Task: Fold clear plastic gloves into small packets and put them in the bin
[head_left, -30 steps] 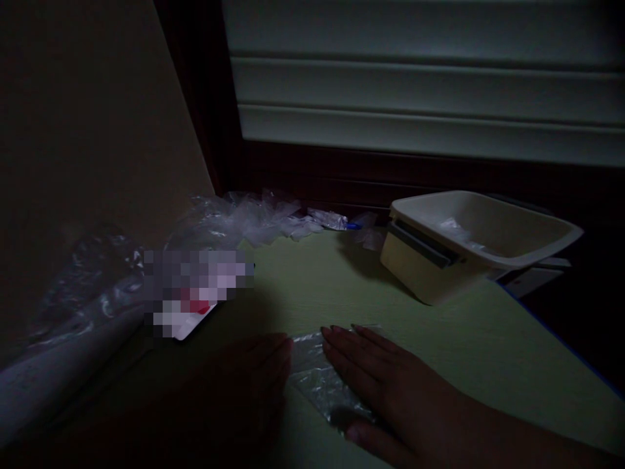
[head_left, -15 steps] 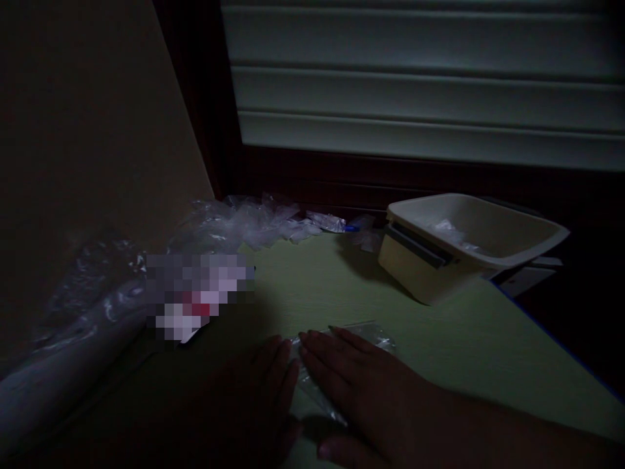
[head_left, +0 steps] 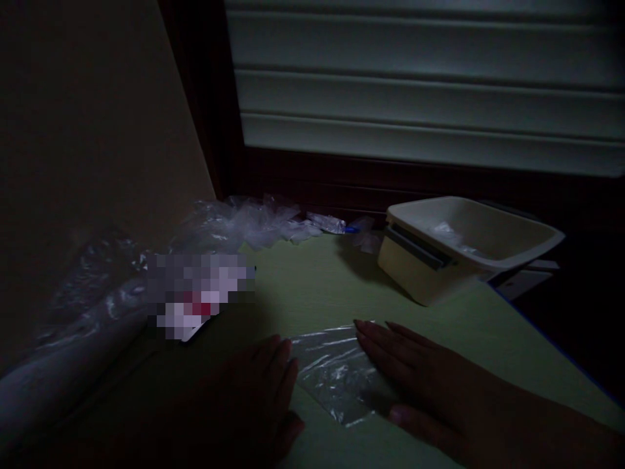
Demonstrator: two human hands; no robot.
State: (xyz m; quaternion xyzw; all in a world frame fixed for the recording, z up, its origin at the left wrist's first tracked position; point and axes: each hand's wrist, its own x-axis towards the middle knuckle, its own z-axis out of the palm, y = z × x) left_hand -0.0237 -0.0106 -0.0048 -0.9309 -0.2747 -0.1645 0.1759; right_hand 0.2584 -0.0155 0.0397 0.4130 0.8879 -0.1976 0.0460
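A clear plastic bag (head_left: 334, 378) lies flat and slightly wrinkled on the pale green tabletop (head_left: 312, 280). At its left edge rests my left hand (head_left: 258, 391), palm down, fingers stretched out and the tips touching the plastic. My right hand (head_left: 420, 378) lies flat over the bag's right side, its fingers extended and the thumb held apart. Part of the bag is hidden under the right hand. Neither hand grips anything. The scene is dim, and my left forearm is almost lost in shadow.
A cream bin (head_left: 415, 280) with dark handles stands at the right edge, crumpled plastic inside. Clear plastic bags (head_left: 258, 221) are heaped along the back left. A blurred-out flat item (head_left: 200, 293) sits left, beside a plastic-wrapped roll (head_left: 83, 345). Behind is a slatted shutter (head_left: 415, 85).
My right hand has slid right across the bag, uncovering its middle. The left hand has stayed at the left edge.
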